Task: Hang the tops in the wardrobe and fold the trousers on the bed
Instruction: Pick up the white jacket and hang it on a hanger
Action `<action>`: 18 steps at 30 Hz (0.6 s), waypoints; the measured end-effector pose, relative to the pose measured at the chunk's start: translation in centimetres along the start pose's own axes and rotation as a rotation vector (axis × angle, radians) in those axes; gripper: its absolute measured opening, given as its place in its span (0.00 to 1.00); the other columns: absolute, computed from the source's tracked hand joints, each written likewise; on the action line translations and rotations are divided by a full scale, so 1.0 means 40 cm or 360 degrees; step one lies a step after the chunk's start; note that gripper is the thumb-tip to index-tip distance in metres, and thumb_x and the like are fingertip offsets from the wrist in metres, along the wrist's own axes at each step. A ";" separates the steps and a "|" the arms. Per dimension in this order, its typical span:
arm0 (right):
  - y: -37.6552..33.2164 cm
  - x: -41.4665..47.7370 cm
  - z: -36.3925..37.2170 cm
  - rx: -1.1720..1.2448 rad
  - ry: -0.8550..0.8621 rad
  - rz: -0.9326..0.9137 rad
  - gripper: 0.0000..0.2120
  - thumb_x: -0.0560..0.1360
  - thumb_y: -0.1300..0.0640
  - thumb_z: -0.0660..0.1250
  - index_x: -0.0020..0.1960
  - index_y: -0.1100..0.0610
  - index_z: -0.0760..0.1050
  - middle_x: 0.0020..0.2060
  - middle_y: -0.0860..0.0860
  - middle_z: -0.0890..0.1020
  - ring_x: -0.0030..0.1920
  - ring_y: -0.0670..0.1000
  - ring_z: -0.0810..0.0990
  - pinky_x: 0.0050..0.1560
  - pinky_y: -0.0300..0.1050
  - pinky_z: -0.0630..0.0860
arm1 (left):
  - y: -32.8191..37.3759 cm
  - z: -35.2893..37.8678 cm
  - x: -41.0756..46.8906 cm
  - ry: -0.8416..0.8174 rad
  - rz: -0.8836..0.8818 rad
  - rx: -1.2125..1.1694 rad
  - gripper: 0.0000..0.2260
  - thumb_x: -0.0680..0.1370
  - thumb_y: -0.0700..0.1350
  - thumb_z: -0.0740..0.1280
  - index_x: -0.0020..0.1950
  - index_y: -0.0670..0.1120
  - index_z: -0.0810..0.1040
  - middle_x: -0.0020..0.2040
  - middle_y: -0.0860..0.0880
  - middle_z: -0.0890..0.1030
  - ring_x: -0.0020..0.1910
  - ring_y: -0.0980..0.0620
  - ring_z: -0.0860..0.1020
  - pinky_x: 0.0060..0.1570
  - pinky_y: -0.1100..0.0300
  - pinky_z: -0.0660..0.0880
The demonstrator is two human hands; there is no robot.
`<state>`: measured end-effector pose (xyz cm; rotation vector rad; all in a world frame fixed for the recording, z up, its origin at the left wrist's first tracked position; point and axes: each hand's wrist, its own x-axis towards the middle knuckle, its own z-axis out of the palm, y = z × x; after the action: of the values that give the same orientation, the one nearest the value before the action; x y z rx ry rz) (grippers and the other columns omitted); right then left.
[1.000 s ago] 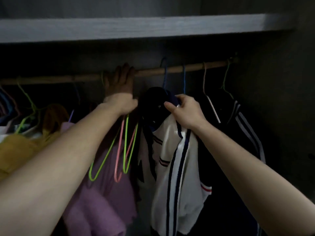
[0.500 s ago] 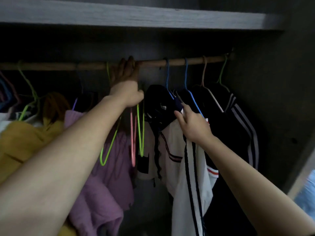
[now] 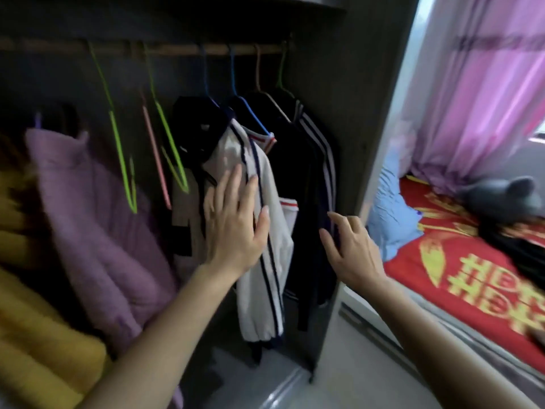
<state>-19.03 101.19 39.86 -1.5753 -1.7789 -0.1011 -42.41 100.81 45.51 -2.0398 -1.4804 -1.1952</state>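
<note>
I note left hand (image 3: 233,222) spread flat over white navy-striped jacket (image 3: 259,302); right hand (image 3: 351,246), fingers loosely apart, beside grey wardrobe side panel (image 3: 354,113) edge.

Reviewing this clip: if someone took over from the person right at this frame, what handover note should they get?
Left hand: open, fingers straight, flat at the white striped top; I cannot tell whether it touches.
Right hand: loosely curled, holding nothing, beside the dark tops.
Things: the white striped top hangs on a blue hanger on the rail, with empty green hangers to its left. A dark garment lies on the bed, too blurred to identify.
Done: this top is hung.
Left: probably fetch the next item from the bed, then hang it or fold it.
</note>
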 end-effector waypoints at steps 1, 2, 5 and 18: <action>0.037 -0.046 -0.025 -0.0074 -0.0010 0.0053 0.21 0.80 0.46 0.63 0.70 0.53 0.70 0.57 0.54 0.76 0.57 0.59 0.78 0.51 0.52 0.75 | 0.035 0.026 -0.037 -0.0080 -0.0011 -0.0077 0.26 0.79 0.52 0.61 0.75 0.43 0.68 0.77 0.41 0.63 0.76 0.41 0.61 0.71 0.38 0.60; 0.074 -0.092 -0.052 -0.0150 -0.0021 0.0109 0.22 0.79 0.46 0.64 0.70 0.54 0.70 0.59 0.55 0.75 0.57 0.60 0.77 0.51 0.53 0.75 | 0.071 0.051 -0.075 -0.0170 -0.0023 -0.0146 0.26 0.79 0.52 0.61 0.75 0.43 0.67 0.77 0.41 0.63 0.76 0.40 0.61 0.71 0.38 0.60; 0.181 -0.222 -0.148 -0.0372 -0.0032 0.0229 0.24 0.79 0.46 0.64 0.72 0.54 0.68 0.64 0.56 0.72 0.59 0.61 0.76 0.53 0.56 0.75 | 0.194 0.114 -0.182 -0.0472 -0.0025 -0.0273 0.27 0.80 0.54 0.60 0.77 0.45 0.65 0.79 0.42 0.59 0.78 0.43 0.56 0.73 0.40 0.57; 0.632 -0.465 -0.644 -0.0704 0.0348 0.0450 0.30 0.78 0.44 0.65 0.76 0.54 0.63 0.75 0.60 0.62 0.73 0.61 0.64 0.69 0.60 0.66 | 0.879 0.282 -0.147 -0.0603 0.0331 -0.0535 0.30 0.79 0.58 0.52 0.79 0.49 0.58 0.81 0.47 0.51 0.80 0.48 0.48 0.75 0.45 0.46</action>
<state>14.74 78.76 37.66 -2.0239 -1.4090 -0.5399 -6.53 91.27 40.91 -2.6945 -1.2347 -1.0726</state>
